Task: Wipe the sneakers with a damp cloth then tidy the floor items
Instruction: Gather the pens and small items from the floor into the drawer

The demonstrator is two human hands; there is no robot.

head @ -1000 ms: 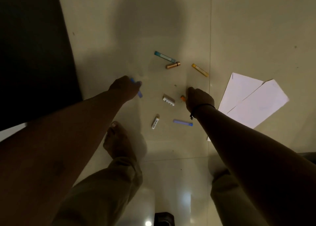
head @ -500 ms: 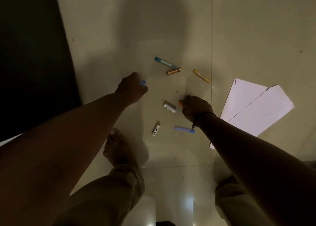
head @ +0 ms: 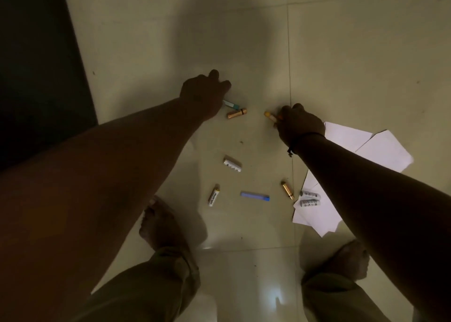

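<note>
Small items lie scattered on the tiled floor. My left hand (head: 205,95) is curled into a fist above the left end of a teal marker (head: 231,105); the blue marker it held earlier is hidden inside the fist. A gold battery (head: 236,113) lies just right of the teal marker. My right hand (head: 299,124) pinches a yellow marker (head: 269,116) at floor level. Nearer me lie two white batteries (head: 232,164) (head: 214,195), a blue marker (head: 255,196) and a second gold battery (head: 287,190). No sneakers or cloth are in view.
White paper sheets (head: 385,151) lie at the right, with two white batteries (head: 310,198) on their near corner. A dark mat (head: 36,65) covers the floor at the left. My bare feet (head: 163,224) (head: 349,260) stand just behind the items.
Both hands moved farther from me: the left from the middle of the items to the teal marker, the right to the yellow marker, which it now pinches. The view has tilted down.
</note>
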